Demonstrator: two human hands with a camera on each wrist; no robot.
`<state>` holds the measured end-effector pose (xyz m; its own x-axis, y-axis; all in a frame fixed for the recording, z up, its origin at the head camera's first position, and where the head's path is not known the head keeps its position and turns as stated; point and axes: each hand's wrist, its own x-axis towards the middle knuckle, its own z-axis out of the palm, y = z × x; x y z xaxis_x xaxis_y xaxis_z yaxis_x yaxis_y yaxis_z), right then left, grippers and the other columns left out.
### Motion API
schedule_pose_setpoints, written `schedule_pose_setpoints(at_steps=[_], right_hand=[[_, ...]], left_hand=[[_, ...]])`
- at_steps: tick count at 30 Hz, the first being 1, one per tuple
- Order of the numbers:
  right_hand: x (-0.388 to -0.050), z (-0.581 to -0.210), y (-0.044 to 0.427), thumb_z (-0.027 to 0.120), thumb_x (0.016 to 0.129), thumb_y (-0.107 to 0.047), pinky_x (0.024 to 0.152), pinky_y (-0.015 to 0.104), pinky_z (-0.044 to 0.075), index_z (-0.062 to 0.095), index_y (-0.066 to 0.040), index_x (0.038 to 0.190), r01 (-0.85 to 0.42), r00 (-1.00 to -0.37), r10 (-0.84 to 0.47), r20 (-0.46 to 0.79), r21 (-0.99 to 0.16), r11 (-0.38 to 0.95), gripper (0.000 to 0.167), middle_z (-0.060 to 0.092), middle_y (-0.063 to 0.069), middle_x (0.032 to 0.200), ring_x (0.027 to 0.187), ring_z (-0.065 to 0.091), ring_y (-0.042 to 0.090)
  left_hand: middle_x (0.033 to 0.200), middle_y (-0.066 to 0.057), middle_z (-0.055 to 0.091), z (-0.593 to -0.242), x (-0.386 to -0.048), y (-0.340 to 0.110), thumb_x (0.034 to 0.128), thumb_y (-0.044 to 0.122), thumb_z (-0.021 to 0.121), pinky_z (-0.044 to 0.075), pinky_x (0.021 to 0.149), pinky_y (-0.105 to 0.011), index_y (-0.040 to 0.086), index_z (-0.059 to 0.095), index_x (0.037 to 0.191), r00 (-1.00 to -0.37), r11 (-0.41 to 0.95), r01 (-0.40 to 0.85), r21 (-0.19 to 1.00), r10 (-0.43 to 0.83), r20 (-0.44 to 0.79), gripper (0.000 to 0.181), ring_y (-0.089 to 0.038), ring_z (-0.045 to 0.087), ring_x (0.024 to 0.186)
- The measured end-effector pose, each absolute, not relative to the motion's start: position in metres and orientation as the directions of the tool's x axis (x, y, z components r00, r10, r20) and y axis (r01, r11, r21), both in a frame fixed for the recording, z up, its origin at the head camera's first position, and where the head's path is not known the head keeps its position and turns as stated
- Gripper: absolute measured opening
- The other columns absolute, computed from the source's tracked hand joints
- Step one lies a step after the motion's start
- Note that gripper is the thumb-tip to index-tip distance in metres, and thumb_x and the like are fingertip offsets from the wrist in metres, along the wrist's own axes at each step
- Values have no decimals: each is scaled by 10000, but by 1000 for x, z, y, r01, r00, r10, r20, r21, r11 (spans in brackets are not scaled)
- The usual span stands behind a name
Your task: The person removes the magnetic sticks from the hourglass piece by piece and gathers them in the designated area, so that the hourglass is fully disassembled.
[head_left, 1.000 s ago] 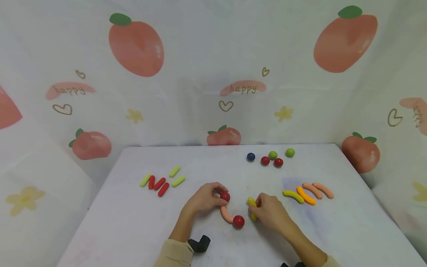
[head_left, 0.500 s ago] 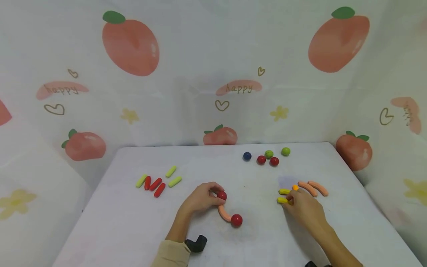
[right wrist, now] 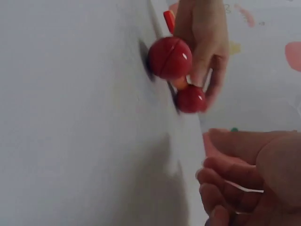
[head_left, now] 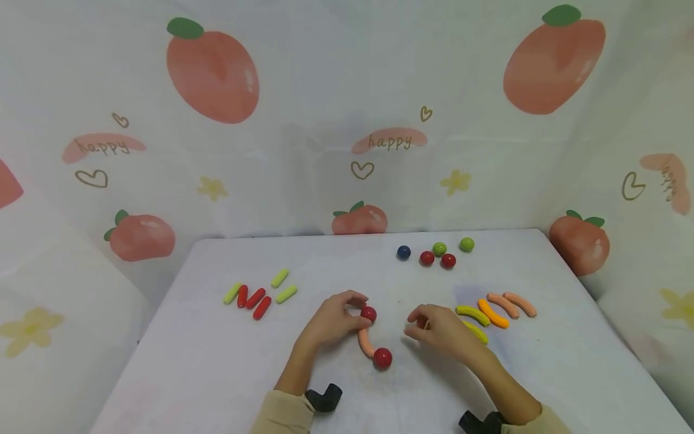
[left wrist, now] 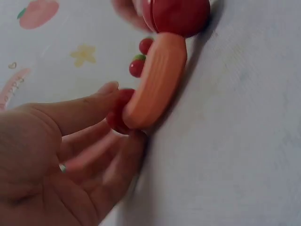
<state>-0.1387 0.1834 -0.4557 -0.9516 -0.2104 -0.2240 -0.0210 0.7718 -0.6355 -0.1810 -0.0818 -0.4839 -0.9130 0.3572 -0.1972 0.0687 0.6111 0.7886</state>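
Observation:
My left hand point(head_left: 335, 320) holds the farther red ball point(head_left: 368, 313) between thumb and fingers. That ball touches one end of a curved pinkish-orange sausage-shaped piece point(head_left: 365, 342); a second red ball point(head_left: 382, 358) touches the near end. In the left wrist view the sausage-shaped piece point(left wrist: 160, 80) has ridges along its side. To the right of this row, my right hand point(head_left: 446, 333) is above the table with loosely bent fingers and nothing between them. Behind it lies a yellow banana-shaped piece point(head_left: 476, 332), partly hidden by the hand.
Right of the right hand lie another yellow banana-shaped piece point(head_left: 473, 315), an orange one point(head_left: 493, 314) and two pinkish sausage-shaped pieces point(head_left: 511, 305). Several small balls point(head_left: 438, 253) sit at the back. Red sticks point(head_left: 255, 298) and light-green sticks point(head_left: 286, 293) lie at the left.
My right hand has carried the yellow banana-shaped piece right to the others, let go of it, and come back left without it. The left hand stays at the far red ball.

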Motion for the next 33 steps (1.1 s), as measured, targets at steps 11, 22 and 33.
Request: schedule_pose_setpoints(at_steps=[11, 22, 33], right_hand=[[-168, -475, 154, 763, 918, -235, 745, 209, 524, 676, -161, 1220, -123, -923, -349, -161, -737, 664, 322, 645, -41, 899, 838, 583, 122], [-174, -478, 147, 782, 903, -223, 884, 347, 560, 668, -197, 1253, -167, -912, -386, -139, -733, 660, 368, 653, -13, 1097, 998, 592, 147], [-185, -468, 152, 782, 900, -229, 900, 386, 596, 642, -128, 1230, -25, -991, -106, -83, -663, 748, 372, 645, 55, 1145, 1000, 600, 200]], left_hand=[[865, 3, 658, -467, -155, -68, 818, 332, 832, 485, 704, -341, 105, 657, 1014, -905, 699, -45, 713, 274, -325, 348, -178, 597, 820], [917, 37, 727, -477, -164, -73, 857, 277, 812, 531, 783, -344, 136, 742, 1068, -929, 637, 20, 771, 296, -221, 263, -135, 637, 851], [901, 21, 723, -476, -162, -78, 813, 241, 852, 537, 767, -342, 157, 768, 1046, -916, 625, -60, 778, 276, -292, 261, -169, 632, 853]])
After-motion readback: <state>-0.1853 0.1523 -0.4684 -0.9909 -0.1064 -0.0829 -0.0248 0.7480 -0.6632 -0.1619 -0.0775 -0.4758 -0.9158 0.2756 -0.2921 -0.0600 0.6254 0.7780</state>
